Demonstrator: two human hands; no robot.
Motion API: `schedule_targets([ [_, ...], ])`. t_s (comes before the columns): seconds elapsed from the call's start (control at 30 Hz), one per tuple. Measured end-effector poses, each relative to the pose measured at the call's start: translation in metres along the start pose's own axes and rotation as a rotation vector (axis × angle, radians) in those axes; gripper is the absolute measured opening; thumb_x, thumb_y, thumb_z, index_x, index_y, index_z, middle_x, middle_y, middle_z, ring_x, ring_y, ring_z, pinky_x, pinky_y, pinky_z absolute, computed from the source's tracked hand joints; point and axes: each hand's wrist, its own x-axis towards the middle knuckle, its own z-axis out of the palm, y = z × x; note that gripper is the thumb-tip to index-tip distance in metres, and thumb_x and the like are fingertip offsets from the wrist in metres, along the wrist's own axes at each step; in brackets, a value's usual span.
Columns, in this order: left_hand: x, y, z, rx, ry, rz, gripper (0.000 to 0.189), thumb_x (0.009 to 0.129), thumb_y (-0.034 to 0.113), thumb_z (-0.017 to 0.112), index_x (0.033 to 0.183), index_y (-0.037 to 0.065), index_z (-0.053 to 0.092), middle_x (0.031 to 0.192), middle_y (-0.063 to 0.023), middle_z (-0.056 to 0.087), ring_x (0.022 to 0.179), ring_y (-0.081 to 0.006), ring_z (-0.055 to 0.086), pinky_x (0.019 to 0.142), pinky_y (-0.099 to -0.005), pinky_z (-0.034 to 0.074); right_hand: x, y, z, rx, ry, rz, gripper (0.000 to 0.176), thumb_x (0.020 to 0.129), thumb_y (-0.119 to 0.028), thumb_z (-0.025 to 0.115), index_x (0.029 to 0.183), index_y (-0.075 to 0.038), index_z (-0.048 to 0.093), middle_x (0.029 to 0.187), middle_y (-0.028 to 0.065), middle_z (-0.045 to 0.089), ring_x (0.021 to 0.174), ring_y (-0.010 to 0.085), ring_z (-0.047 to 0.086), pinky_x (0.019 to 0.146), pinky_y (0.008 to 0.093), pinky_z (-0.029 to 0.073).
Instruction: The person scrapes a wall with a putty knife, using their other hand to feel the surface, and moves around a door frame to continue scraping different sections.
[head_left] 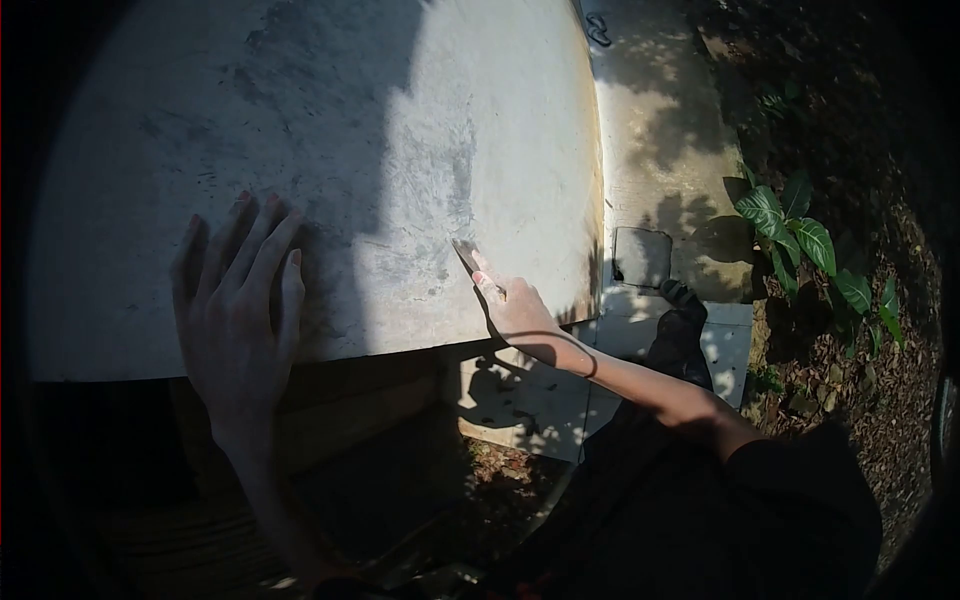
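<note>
**Flat blade held to a scuffed, pale board**

A thin, flat scraper point(464, 256) is gripped in the right hand point(525, 315), the fingers closed around it and the index finger extended along it towards the tip. The blade is set at the face of a large pale board point(525, 130), near its near edge and among grey scuffs point(450, 175), in the sunlit part. The left hand point(235, 320) is open and empty, its fingers spread over the shaded part; whether it is pressed down or held just above cannot be told.

For good work here, the blade is best kept low and nearly flat, with light, even pressure spread across its edge, so that no corner is dug in. Short, overlapping strokes would be easier to control, and the left palm is best planted as a brace, well clear of the blade's path. Where sun meets shade, marks may be misread.
</note>
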Motion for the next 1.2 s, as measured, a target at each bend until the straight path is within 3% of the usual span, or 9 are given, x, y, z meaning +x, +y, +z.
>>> schedule_targets([
  [0.1, 0.003, -0.001, 0.002, -0.019, 0.013, -0.009, 0.026, 0.095, 0.024, 0.050, 0.116, 0.019, 0.063, 0.126, 0.0031, 0.060, 0.129, -0.0115, 0.044, 0.116, -0.0393, 0.025, -0.028, 0.003, 0.012, 0.090, 0.108, -0.353, 0.047, 0.098, -0.040, 0.043, 0.100, 0.003, 0.062, 0.071, 0.0287, 0.060, 0.070, 0.0467, 0.060, 0.057, 0.0498, 0.047],
  [0.27, 0.003, -0.001, 0.003, -0.009, 0.008, -0.009, 0.025, 0.095, 0.024, 0.050, 0.116, 0.018, 0.064, 0.126, 0.0028, 0.060, 0.129, -0.0116, 0.044, 0.116, -0.0400, 0.024, 0.006, -0.013, -0.017, 0.208, -0.015, -0.204, 0.047, 0.097, -0.040, 0.045, 0.101, 0.004, 0.061, 0.068, 0.0316, 0.057, 0.068, 0.0478, 0.059, 0.059, 0.0497, 0.046],
  [0.37, 0.004, 0.000, 0.004, -0.002, 0.013, -0.011, 0.026, 0.095, 0.025, 0.050, 0.116, 0.018, 0.064, 0.127, 0.0025, 0.060, 0.129, -0.0120, 0.044, 0.116, -0.0404, 0.024, -0.016, -0.007, -0.001, 0.031, 0.031, -0.108, 0.047, 0.098, -0.036, 0.045, 0.086, 0.007, 0.059, 0.056, 0.0240, 0.042, 0.050, 0.0242, 0.038, 0.051, 0.0421, 0.037],
  [0.47, 0.005, 0.004, 0.006, -0.004, -0.017, 0.013, 0.026, 0.096, 0.026, 0.049, 0.117, 0.019, 0.063, 0.130, 0.0032, 0.058, 0.131, -0.0122, 0.042, 0.117, -0.0409, 0.023, 0.015, -0.020, -0.023, 0.122, 0.070, -0.069, 0.040, 0.097, -0.034, 0.044, 0.114, -0.002, 0.062, 0.079, 0.0304, 0.060, 0.077, 0.0459, 0.060, 0.065, 0.0484, 0.045],
  [0.83, 0.008, 0.004, 0.008, 0.024, -0.036, 0.014, 0.027, 0.096, 0.029, 0.049, 0.118, 0.019, 0.062, 0.132, 0.0057, 0.055, 0.131, -0.0113, 0.041, 0.117, -0.0404, 0.022, 0.034, -0.014, -0.043, 0.072, -0.042, -0.075, 0.043, 0.098, -0.034, 0.043, 0.120, 0.000, 0.058, 0.075, 0.0305, 0.060, 0.071, 0.0426, 0.062, 0.063, 0.0462, 0.045],
  [0.87, 0.009, 0.004, 0.009, 0.016, -0.039, -0.004, 0.027, 0.096, 0.029, 0.049, 0.118, 0.019, 0.063, 0.132, 0.0058, 0.056, 0.131, -0.0115, 0.042, 0.117, -0.0405, 0.023, 0.036, 0.006, -0.020, 0.146, 0.113, -0.260, 0.045, 0.101, -0.036, 0.041, 0.101, 0.005, 0.061, 0.049, 0.0101, 0.039, 0.046, 0.0149, 0.043, 0.048, 0.0372, 0.038],
  [0.97, 0.010, 0.005, 0.009, 0.003, -0.037, -0.011, 0.026, 0.096, 0.027, 0.050, 0.117, 0.019, 0.063, 0.130, 0.0058, 0.057, 0.130, -0.0117, 0.043, 0.116, -0.0405, 0.024, 0.075, 0.017, -0.030, 0.147, 0.124, -0.064, 0.046, 0.099, -0.039, 0.044, 0.105, 0.002, 0.062, 0.052, 0.0120, 0.045, 0.050, 0.0170, 0.048, 0.052, 0.0395, 0.040],
  [1.0, 0.010, 0.005, 0.008, 0.006, -0.033, -0.013, 0.026, 0.096, 0.027, 0.050, 0.117, 0.019, 0.063, 0.130, 0.0058, 0.057, 0.130, -0.0117, 0.043, 0.116, -0.0405, 0.024, 0.073, 0.003, -0.047, 0.182, 0.035, 0.008, 0.041, 0.098, -0.033, 0.044, 0.093, 0.003, 0.063, 0.071, 0.0298, 0.057, 0.064, 0.0394, 0.059, 0.062, 0.0446, 0.043],
  [1.2, 0.011, 0.006, 0.009, -0.011, -0.038, -0.037, 0.026, 0.095, 0.024, 0.051, 0.117, 0.018, 0.063, 0.130, 0.0054, 0.058, 0.130, -0.0113, 0.043, 0.115, -0.0409, 0.025, 0.080, 0.016, -0.036, 0.119, 0.107, -0.129, 0.043, 0.099, -0.037, 0.044, 0.104, 0.003, 0.060, 0.059, 0.0186, 0.050, 0.056, 0.0252, 0.052, 0.056, 0.0399, 0.042],
])
